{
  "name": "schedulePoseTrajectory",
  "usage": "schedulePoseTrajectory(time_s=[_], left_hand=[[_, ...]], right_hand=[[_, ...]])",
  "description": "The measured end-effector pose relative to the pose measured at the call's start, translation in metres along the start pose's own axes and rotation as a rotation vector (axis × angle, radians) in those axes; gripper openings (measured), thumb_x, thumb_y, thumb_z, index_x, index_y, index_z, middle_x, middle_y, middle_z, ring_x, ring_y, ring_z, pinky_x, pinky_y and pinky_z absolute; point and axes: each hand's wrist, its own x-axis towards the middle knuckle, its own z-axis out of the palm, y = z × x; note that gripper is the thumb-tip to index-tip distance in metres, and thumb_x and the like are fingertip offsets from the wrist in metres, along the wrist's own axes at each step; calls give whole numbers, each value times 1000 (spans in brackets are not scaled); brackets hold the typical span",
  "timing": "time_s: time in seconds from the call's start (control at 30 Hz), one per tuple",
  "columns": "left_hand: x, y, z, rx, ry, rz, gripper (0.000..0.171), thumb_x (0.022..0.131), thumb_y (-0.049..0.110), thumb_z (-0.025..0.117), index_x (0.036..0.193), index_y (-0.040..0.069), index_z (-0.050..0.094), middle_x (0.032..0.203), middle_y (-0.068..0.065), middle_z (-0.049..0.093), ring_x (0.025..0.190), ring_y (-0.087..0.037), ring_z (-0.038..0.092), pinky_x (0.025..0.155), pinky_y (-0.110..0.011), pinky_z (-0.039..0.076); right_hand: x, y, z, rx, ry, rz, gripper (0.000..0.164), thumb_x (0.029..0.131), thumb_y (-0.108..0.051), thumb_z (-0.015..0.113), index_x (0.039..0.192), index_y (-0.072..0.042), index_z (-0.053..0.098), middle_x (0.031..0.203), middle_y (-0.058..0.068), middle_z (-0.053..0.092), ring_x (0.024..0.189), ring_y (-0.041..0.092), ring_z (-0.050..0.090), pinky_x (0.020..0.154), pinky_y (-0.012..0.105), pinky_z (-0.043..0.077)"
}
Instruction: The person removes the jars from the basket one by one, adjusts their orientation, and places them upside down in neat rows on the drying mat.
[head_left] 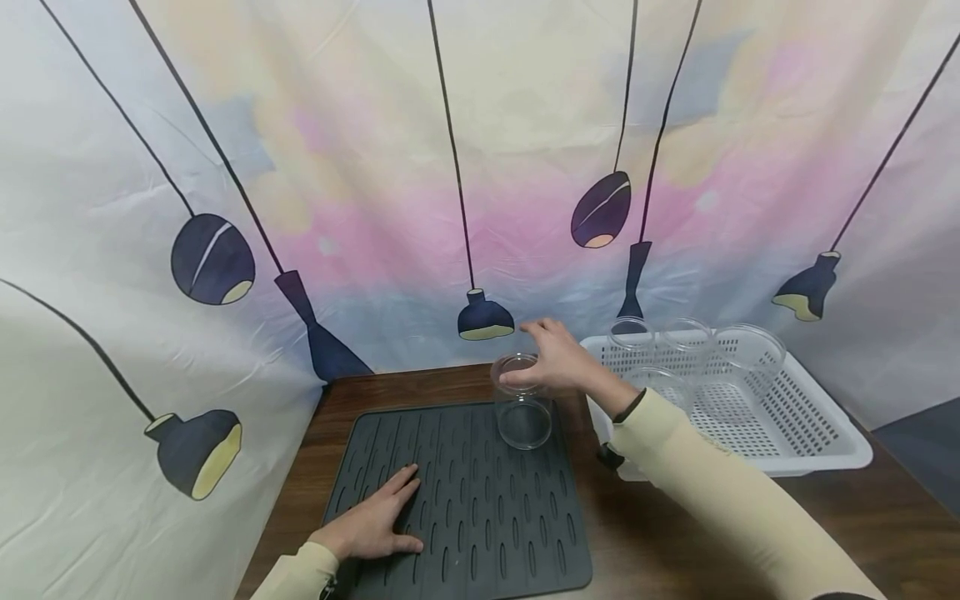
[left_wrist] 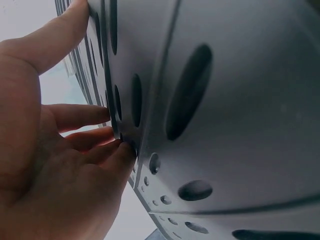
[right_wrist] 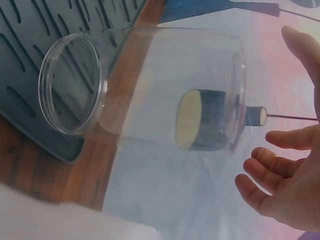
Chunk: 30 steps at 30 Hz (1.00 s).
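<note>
A clear cylindrical jar (head_left: 524, 423) stands upright at the far right corner of a dark grey slotted mat (head_left: 465, 508). My right hand (head_left: 558, 358) is at the jar's top, thumb and fingers spread. In the right wrist view, a gap shows between the fingers (right_wrist: 262, 172) and the jar (right_wrist: 160, 85), and nothing is in their grasp. My left hand (head_left: 375, 518) rests on the left part of the mat, its fingertips touching the surface. Seen from the left wrist, those fingers (left_wrist: 82, 115) are extended against the mat (left_wrist: 240, 110).
A white perforated basket (head_left: 825, 454) stands on the right of the brown wooden table (head_left: 645, 533), with several clear jars (head_left: 750, 354) in it. Behind the table hangs a cloth (head_left: 390, 208) printed with lamps. My right forearm (head_left: 720, 483) passes in front of the basket.
</note>
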Motion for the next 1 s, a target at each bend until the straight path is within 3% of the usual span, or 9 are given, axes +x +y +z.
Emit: schedulePoseTrajectory(time_s=[0.8,1.0], left_hand=[[-1,2,2,-2,-7,-8,99,78,60,72,147,-3,38,160,-20,17,144,-41,26,105,-58,37],[0,1,1,0,-7,-11,99,78,60,72,148,-2,38,161,-19,18,144,-41,26,105,-57,38]], right_hand=[[-35,31,-54,42,152,8,100,73,-66,74,149,-10,39,140,19,48,127,37,48,96,58,44],[-43,42,-65,54,171,45,100,74,-66,73,150,-13,38,145,17,43,128,35,47,96,59,44]])
